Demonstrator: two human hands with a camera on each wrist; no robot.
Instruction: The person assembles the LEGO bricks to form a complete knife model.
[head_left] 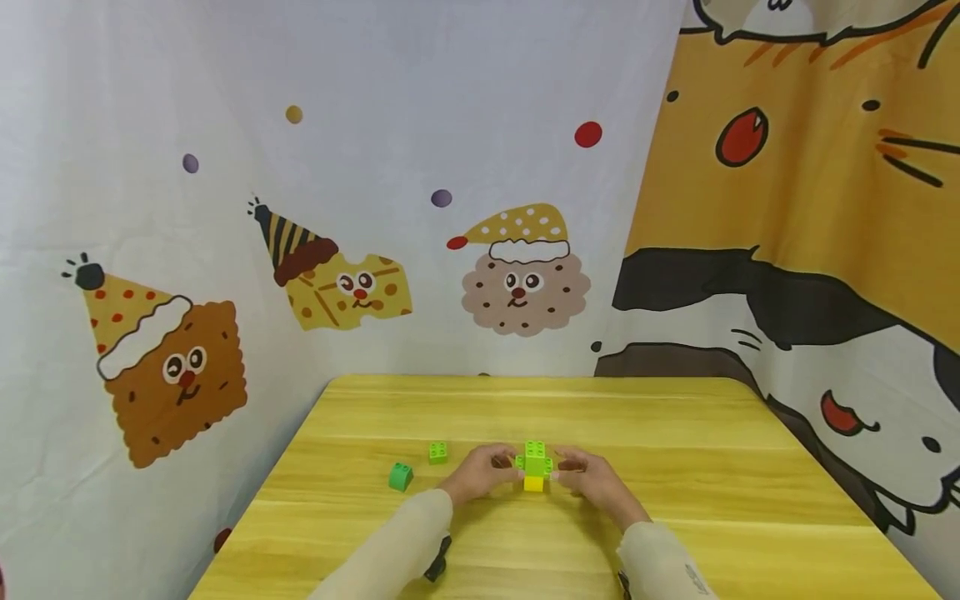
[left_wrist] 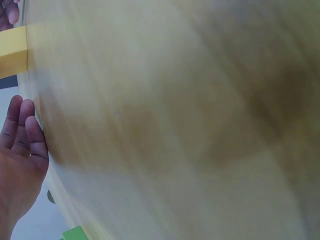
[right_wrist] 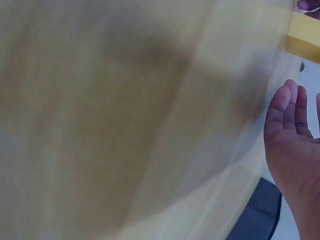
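A small build of light green bricks (head_left: 535, 460) stands upright with a yellow brick (head_left: 533, 483) at its base. My left hand (head_left: 480, 473) pinches its left side by the fingertips, and my right hand (head_left: 596, 483) pinches the right side. In the left wrist view the left hand (left_wrist: 22, 160) shows loosely bent outer fingers below the yellow brick (left_wrist: 14, 51). The right wrist view has the right hand (right_wrist: 295, 145) below the same yellow brick (right_wrist: 304, 37); thumb and index finger are largely out of frame there.
Left of the hands on the wooden table (head_left: 600, 408) lie a light green brick (head_left: 438, 452) and a darker green brick with a curved side (head_left: 401, 477). Behind the table hangs a white cloth (head_left: 450, 100) with cartoon prints.
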